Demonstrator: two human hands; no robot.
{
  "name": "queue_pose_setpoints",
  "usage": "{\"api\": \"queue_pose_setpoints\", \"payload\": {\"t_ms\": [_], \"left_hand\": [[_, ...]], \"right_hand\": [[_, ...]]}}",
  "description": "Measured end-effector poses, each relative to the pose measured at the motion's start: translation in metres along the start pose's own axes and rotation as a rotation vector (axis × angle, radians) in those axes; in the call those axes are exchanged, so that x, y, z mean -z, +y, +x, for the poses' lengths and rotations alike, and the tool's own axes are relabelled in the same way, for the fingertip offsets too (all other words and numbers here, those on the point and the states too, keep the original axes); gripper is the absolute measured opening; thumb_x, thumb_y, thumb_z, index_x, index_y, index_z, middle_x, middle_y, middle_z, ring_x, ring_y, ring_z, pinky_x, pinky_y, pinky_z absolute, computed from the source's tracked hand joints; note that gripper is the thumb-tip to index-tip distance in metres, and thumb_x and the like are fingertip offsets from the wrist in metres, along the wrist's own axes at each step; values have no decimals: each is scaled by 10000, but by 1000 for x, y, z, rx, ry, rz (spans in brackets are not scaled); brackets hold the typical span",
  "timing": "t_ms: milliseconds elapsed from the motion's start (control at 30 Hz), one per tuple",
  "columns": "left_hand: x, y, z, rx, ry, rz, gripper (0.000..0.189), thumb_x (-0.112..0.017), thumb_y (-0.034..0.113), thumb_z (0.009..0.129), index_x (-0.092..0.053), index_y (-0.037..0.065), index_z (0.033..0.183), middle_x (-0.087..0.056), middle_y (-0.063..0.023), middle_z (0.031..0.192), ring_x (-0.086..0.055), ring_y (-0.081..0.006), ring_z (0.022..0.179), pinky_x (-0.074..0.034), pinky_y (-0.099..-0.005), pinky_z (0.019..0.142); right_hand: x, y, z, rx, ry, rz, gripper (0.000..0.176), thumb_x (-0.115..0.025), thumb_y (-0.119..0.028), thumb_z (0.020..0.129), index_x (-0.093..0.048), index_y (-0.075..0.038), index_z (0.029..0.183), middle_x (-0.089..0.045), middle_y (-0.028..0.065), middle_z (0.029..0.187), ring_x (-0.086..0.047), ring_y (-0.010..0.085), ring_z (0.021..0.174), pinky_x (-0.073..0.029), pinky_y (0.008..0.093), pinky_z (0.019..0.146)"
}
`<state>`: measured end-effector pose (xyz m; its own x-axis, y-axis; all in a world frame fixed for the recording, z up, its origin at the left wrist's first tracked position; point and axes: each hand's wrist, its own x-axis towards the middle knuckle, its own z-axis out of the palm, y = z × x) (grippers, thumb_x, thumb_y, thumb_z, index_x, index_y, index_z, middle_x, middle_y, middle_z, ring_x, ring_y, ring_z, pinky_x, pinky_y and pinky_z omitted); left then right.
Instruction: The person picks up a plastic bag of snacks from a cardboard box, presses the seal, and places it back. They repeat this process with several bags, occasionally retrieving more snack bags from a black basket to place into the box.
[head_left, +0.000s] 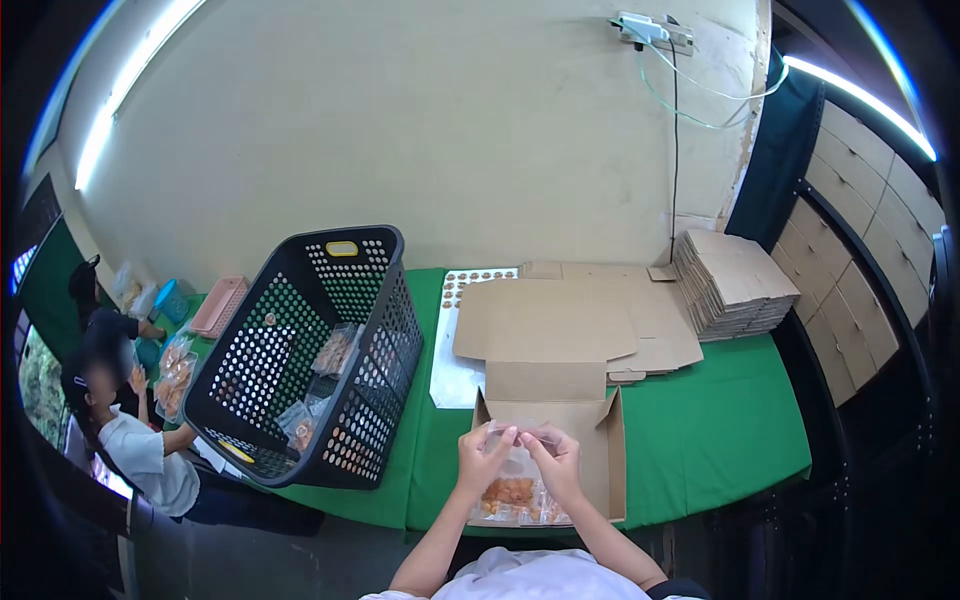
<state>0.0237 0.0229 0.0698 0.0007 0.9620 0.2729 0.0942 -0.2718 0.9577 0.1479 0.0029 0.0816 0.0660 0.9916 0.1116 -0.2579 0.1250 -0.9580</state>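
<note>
My left hand point(482, 462) and my right hand point(556, 464) come together over an open cardboard box point(614, 450) in front of me. Both are closed, thumbs nearly touching, pinching the top edge of a clear plastic bag point(510, 492) with orange-brown snack pieces in its lower part. Other clear bags with similar contents seem to lie beneath it in the box, though where one ends and another begins is hard to see. The box's lid flap point(545, 380) stands raised on the far side.
Left of the box stands a tall black perforated basket point(375, 440) with several snack bags inside. Flat cardboard point(545, 315) lies behind the box, partly over a white sheet point(455, 385). A stack of folded boxes point(740, 280) sits back right. Co-workers point(145, 450) are at far left.
</note>
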Motion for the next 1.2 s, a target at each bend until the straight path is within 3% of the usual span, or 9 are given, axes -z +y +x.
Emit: {"api": "queue_pose_setpoints", "payload": {"t_ms": [133,333,633,733,833,933,1067,1200], "left_hand": [[-4,7,-1,-40,-10,87,162,-598,149,786,-633,-9,790,-632,-62,670,-591,-107,605,-456,-233,588],[-11,23,-5,-49,-2,165,179,-567,125,808,-620,-38,757,-625,-68,670,-564,-80,573,-452,-210,536],[-3,23,-15,97,14,-5,209,-528,142,841,-612,-45,796,-619,-76,693,-567,-97,613,-456,-221,564],[4,12,-18,208,-71,-128,239,-517,197,856,-609,-24,854,-623,-74,762,-577,-102,704,-457,-230,640],[18,-10,-26,377,-316,-235,278,-503,241,866,-570,-6,977,-612,-72,890,-573,-110,808,-451,-234,702],[41,-10,-34,464,-474,-282,339,-500,273,866,-513,5,1074,-583,-68,992,-568,-118,863,-459,-242,724],[41,-22,-54,524,-475,-364,339,-567,193,825,-491,-9,1085,-565,-96,1005,-567,-162,895,-482,-295,781],[30,-28,-61,544,-207,-493,253,-589,150,813,-534,-23,988,-576,-78,905,-581,-137,801,-494,-261,745]], "right_hand": [[21,0,-1,63,25,-228,97,-599,-73,783,-614,17,749,-545,11,663,-513,63,573,-395,189,509],[35,-8,-9,7,123,-123,119,-593,-75,787,-600,37,749,-539,32,645,-507,77,528,-400,196,478],[44,-11,-21,-26,-87,-10,201,-480,-105,864,-601,55,868,-569,69,698,-555,113,587,-444,219,503],[47,-5,-21,-65,-117,4,219,-459,-114,877,-596,56,895,-574,76,735,-566,122,609,-447,229,502],[50,-1,-22,-152,-48,66,216,-470,-131,876,-583,52,891,-582,81,759,-574,141,619,-471,252,520],[60,8,-16,-132,151,282,214,-484,-152,875,-582,35,902,-590,73,788,-580,137,686,-482,253,569],[67,32,-9,-120,310,382,202,-485,-161,876,-578,12,921,-590,55,845,-566,130,798,-484,266,676],[65,54,-15,-239,278,300,222,-531,-155,845,-505,-12,1013,-536,62,931,-549,145,796,-481,282,683]]}}
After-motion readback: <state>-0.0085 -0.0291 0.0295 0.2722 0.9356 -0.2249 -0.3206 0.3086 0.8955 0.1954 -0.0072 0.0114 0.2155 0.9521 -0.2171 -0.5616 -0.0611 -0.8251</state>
